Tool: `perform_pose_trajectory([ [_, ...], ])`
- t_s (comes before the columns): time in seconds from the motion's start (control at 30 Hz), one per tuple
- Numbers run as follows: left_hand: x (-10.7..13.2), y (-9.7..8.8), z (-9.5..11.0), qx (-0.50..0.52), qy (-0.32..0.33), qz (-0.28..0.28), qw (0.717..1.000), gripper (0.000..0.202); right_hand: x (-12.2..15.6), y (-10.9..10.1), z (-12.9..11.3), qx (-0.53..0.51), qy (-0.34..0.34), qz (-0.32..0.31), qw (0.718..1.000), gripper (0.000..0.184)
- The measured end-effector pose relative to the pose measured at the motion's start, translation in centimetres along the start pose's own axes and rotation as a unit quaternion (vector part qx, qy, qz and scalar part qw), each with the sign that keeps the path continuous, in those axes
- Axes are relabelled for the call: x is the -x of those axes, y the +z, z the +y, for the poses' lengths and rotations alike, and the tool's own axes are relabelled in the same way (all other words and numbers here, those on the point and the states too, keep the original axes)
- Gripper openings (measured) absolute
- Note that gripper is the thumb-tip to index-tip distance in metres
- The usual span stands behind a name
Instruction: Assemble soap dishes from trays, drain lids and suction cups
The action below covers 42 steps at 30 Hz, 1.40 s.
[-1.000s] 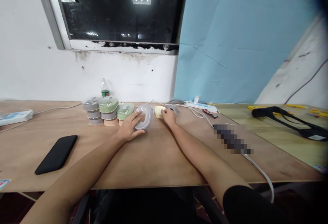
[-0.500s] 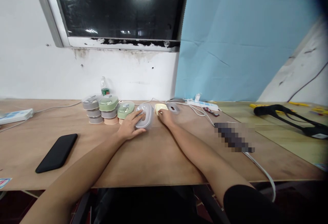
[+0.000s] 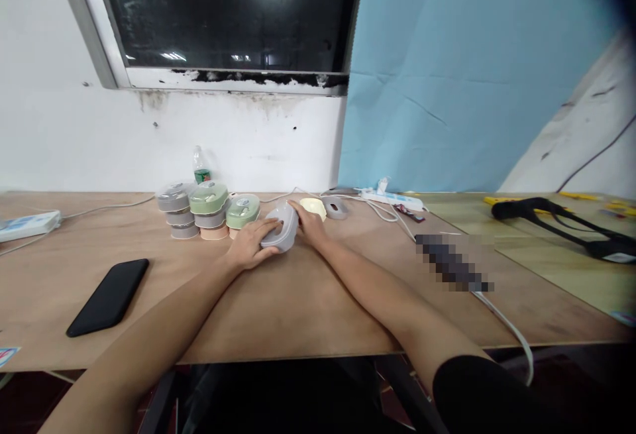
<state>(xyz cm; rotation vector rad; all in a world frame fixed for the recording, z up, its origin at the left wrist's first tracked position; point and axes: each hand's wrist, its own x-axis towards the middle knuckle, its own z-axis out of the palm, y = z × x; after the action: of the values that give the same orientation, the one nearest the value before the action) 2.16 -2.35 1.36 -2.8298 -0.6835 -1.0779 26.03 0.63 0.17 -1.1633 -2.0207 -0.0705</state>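
A pale grey plastic box (image 3: 281,238) with an oval opening in its top sits tilted between my hands, in the middle of the table. My left hand (image 3: 251,243) grips it from the left, thumb along the near side and fingers over the top. My right hand (image 3: 309,223) presses against its right side, with the fingertips partly hidden behind it. Just beyond my right hand lies a cream-coloured dish (image 3: 314,207). Beside that is a flat grey piece (image 3: 336,208) with an oval hole.
Left of my hands stand stacked lidded boxes (image 3: 209,199) in grey, green and peach, with a plastic bottle (image 3: 201,167) behind them. A black phone (image 3: 108,297) lies front left. Power strips (image 3: 392,200), white cables and a black strap-like frame (image 3: 561,225) are on the right.
My right hand has left the cream dish and moved left onto the grey box. The box has tipped so more of its near side shows. My left hand stays on it.
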Motion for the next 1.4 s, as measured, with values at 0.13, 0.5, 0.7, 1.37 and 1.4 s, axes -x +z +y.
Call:
perform_pose_trajectory([
  [0.13, 0.3, 0.1, -0.3, 0.021, 0.001, 0.007, 1.000, 0.073, -0.2, 0.1, 0.4, -0.001, 0.030, 0.026, 0.999, 0.044],
  [0.5, 0.2, 0.3, 0.1, -0.001, -0.032, 0.018, 0.999, 0.062, -0.2, -4.3, 9.9, 0.010, 0.480, 0.310, 0.821, 0.028],
  [0.7, 0.1, 0.1, 0.4, -0.006, -0.025, 0.012, 1.000, 0.050, 0.5, -4.1, 12.0, -0.081, 0.519, 0.296, 0.797, 0.024],
  [1.37, 0.1, -0.6, -1.7, -0.186, -0.148, 0.138, 0.962, 0.044, 0.3, -3.1, 12.6, -0.170, 0.498, 0.276, 0.804, 0.027],
  [1.4, 0.1, -0.6, -2.1, -0.192, -0.162, 0.137, 0.958, 0.049, 0.3, -3.1, 12.7, -0.166, 0.498, 0.275, 0.805, 0.027],
])
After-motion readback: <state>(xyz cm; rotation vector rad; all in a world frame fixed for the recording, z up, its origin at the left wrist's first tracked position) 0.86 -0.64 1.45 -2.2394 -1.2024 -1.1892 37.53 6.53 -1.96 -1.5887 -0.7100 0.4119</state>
